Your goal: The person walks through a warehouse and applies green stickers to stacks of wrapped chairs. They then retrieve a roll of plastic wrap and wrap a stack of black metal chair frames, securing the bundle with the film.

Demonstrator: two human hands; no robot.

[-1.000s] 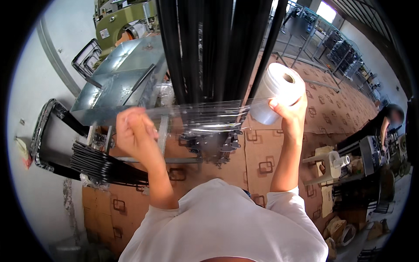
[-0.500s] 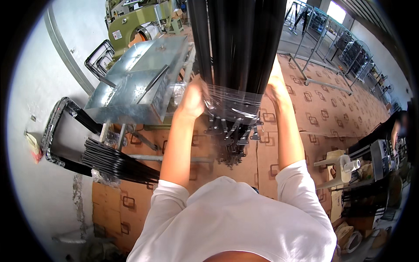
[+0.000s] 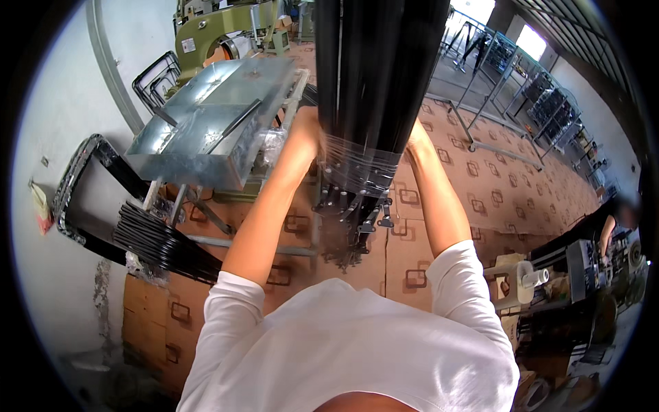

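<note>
A tall bundle of long black tubes [image 3: 377, 75] stands in front of me, leaning slightly. Clear plastic film [image 3: 364, 161] wraps around its lower part. Below the film, small black brackets [image 3: 353, 209] stick out at the tube ends. Against the bundle's left side, level with the film's upper edge, is my left hand [image 3: 309, 130]; its fingers go out of sight behind the tubes. My right hand [image 3: 415, 139] reaches around the right side, mostly hidden by the bundle. What either hand grips cannot be made out.
At left stands a sheet-metal table [image 3: 206, 130] with a dark rod [image 3: 235, 127] on it. Bent black frames [image 3: 75, 185] and thin black rods [image 3: 161, 240] lie below it. A green machine [image 3: 213, 34] is behind. At right are metal racks [image 3: 494, 89] and another person [image 3: 611, 226].
The bundle's lower end has shifted slightly left, and both my hands have moved with it. My right hand has slipped further behind the tubes. The film lies closer around the bundle.
</note>
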